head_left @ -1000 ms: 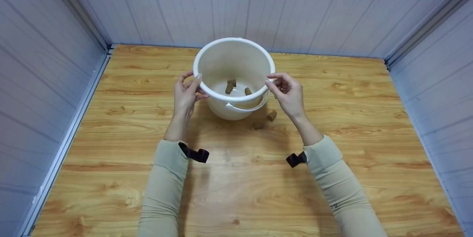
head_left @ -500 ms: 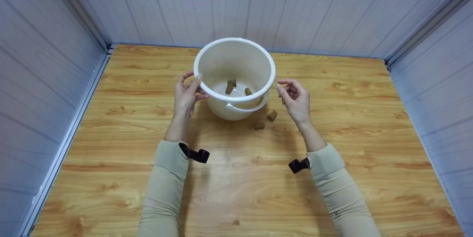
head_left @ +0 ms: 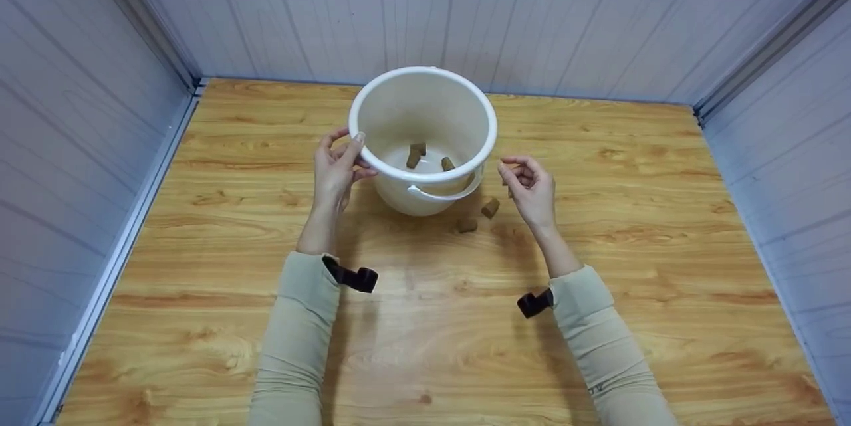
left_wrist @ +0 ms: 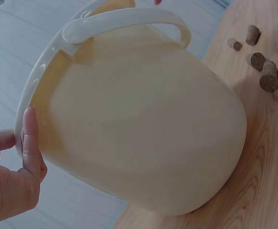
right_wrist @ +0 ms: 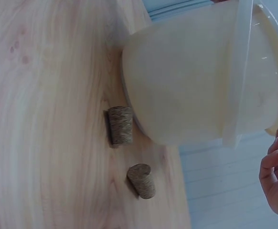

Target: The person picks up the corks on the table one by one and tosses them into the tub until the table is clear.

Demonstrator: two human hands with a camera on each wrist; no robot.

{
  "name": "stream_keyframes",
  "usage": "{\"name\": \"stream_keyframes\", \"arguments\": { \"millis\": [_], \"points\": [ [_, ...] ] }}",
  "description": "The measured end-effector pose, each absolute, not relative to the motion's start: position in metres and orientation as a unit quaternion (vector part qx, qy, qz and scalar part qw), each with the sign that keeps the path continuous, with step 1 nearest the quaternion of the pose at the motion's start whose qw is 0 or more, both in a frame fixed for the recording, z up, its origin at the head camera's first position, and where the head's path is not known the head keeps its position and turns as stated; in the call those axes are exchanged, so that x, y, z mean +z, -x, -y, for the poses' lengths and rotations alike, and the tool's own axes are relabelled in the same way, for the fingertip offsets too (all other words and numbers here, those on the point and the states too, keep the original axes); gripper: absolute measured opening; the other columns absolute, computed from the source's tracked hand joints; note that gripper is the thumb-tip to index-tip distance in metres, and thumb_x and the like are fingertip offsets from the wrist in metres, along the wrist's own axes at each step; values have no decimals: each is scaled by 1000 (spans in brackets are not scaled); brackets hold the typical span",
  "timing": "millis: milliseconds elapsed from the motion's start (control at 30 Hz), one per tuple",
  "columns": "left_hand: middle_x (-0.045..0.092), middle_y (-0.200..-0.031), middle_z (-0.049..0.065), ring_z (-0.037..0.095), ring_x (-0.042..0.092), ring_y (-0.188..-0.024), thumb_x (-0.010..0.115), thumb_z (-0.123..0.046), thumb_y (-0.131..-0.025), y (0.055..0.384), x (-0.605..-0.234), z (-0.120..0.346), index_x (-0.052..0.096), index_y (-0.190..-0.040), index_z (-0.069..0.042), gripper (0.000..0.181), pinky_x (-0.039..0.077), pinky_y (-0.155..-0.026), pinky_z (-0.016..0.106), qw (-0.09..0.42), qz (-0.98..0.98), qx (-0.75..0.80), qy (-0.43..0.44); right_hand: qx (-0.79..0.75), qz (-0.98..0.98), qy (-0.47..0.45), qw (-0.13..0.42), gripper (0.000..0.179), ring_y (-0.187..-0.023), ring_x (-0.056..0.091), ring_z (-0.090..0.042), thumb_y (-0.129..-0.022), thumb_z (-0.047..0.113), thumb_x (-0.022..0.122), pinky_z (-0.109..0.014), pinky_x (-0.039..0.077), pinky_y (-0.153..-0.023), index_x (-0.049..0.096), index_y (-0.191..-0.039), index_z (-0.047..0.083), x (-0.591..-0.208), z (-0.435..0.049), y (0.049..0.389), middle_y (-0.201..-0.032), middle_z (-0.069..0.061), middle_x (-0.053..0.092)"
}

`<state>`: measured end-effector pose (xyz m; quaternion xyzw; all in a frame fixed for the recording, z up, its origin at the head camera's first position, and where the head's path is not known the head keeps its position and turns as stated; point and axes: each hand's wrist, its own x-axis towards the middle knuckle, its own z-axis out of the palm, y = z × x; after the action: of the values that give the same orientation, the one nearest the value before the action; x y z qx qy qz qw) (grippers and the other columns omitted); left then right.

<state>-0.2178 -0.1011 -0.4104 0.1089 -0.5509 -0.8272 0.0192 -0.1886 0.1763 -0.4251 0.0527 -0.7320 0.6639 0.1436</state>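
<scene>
While loose corks (head_left: 467,226) lay on the tabletop (head_left: 425,346), we saw near the bucket (head_left: 402,199) the right hand (head_left: 534,190), fingers (right_wrist: 272,160) loosely bent, holding nothing visible; the left hand (head_left: 334,173) pinched the rim (head_left: 425,177), three corks (head_left: 413,159) showing inside.

I can't read any word, number, brand or sign on my feeds, neither in the head view nor in the two wrist views. The closest I get to print is a small dark mark (head_left: 596,388) on the right sleeve (head_left: 615,346), between the folded cuff and the picture's lower edge in my head view. It is too small and soft for me to make out a single character, and I can't tell whether it is lettering at all.
</scene>
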Motion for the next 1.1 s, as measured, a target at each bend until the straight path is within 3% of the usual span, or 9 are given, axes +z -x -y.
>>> {"name": "stream_keyframes", "arguments": {
  "millis": [267,500,900,1100],
  "points": [
    [54,-67,6,12,53,-49,55,-9,-88,216,-410,101,37,-119,-1,37,54,-42,23,24,538,-837,-96,644,756,-42,109,23,-47,45,-10,-81,-2,61,-11,37,-37,54,-98,-16,-436,-177,190,-67,-17,55],
    [54,-68,6,12,54,-50,55,-12,-88,217,-410,101,38,-120,-2,38,55,-44,24,19,549,-829,-107,628,773,-27,91,25,-46,44,-11,-80,-2,62,-10,36,-37,54,-99,-15,-444,-178,191,-69,-26,55],
    [55,-72,11,13,54,-48,54,-10,-88,218,-410,102,39,-119,-2,36,54,-43,24,20,542,-833,-111,607,791,7,73,28,-47,45,-7,-77,-1,66,-9,38,-37,55,-99,-14,-472,-188,199,-66,-14,56],
    [56,-71,11,12,53,-48,55,-9,-88,217,-410,101,38,-119,0,36,54,-42,23,25,539,-835,-105,567,820,20,74,34,-54,47,-6,-75,9,71,-9,39,-43,57,-100,-8,-495,-196,205,-67,-8,57]
  ]
}}
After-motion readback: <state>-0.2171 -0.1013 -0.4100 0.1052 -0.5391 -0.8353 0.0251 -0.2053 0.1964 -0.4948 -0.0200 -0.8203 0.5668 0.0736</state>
